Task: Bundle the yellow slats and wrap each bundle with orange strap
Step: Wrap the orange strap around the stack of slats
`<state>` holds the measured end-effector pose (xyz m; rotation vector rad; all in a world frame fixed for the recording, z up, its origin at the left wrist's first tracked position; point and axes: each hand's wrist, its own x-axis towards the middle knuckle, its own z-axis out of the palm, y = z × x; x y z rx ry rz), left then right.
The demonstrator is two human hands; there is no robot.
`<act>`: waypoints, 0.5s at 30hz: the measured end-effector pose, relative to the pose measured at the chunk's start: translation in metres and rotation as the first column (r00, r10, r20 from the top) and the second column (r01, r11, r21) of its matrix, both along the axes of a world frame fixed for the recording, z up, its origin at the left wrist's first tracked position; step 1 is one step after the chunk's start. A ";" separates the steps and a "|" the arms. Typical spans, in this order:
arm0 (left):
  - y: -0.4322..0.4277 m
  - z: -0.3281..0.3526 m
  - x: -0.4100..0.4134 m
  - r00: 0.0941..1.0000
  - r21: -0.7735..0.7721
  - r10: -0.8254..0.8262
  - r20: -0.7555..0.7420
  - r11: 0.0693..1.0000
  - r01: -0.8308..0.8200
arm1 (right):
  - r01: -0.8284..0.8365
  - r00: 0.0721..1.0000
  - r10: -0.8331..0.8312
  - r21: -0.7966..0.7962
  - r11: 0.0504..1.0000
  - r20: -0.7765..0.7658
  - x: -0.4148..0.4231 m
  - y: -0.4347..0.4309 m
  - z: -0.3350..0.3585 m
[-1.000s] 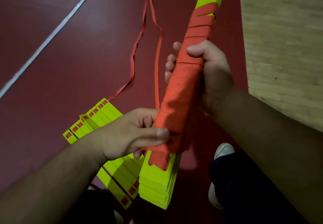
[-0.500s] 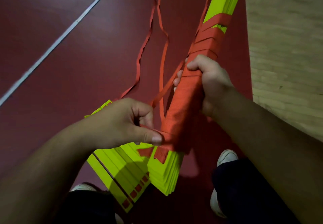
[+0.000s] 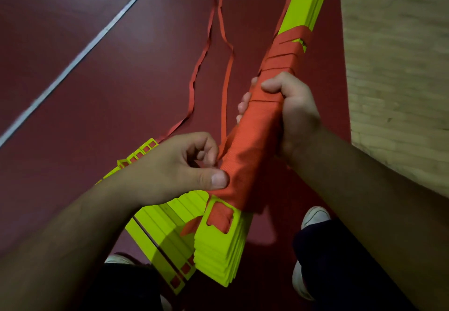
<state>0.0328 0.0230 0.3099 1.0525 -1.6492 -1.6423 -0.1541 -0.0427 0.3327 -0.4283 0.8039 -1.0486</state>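
A long bundle of yellow slats (image 3: 216, 252) runs from bottom centre to top right, most of its middle covered by orange strap (image 3: 257, 140) wound in many turns. My right hand (image 3: 295, 114) grips the wrapped middle of the bundle. My left hand (image 3: 175, 170) pinches the strap against the bundle's lower wrapped end, thumb pressed on the cloth. The loose tail of the strap (image 3: 213, 34) trails away over the floor toward the top. A second lot of yellow slats (image 3: 158, 228) lies on the floor under my left arm, partly hidden.
The floor (image 3: 85, 106) is dark red with a white line (image 3: 80, 53) crossing at upper left. A pale wooden strip of floor (image 3: 398, 72) runs along the right. My shoes (image 3: 314, 216) and dark trouser legs are at the bottom.
My left hand brought the strap in against the bundle's lower end and now presses it flat with the thumb. The bundle has tilted a little more upright in view.
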 end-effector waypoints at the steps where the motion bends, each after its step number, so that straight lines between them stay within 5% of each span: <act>1: 0.001 0.000 -0.002 1.000 0.019 -0.013 0.004 1.000 0.013 | 0.006 0.999 -0.005 -0.016 1.000 0.033 -0.001 0.002 0.001; 4: 0.008 -0.005 -0.012 0.991 0.105 -0.132 0.022 0.986 0.129 | 0.012 0.992 -0.001 -0.089 0.996 0.125 -0.005 0.007 0.001; 9: 0.020 -0.015 -0.031 0.881 0.306 -0.143 -0.451 0.903 0.303 | -0.041 0.971 0.072 -0.134 0.990 0.229 -0.011 0.006 -0.001; 12: 0.018 -0.011 -0.031 0.941 0.399 -0.013 -0.337 0.904 0.155 | -0.032 0.990 0.047 -0.116 0.993 0.130 -0.013 0.003 -0.003; 15: 0.012 -0.003 -0.031 0.987 0.271 -0.065 -0.145 0.957 0.103 | 0.048 0.996 -0.051 -0.046 0.998 -0.068 -0.011 -0.001 0.003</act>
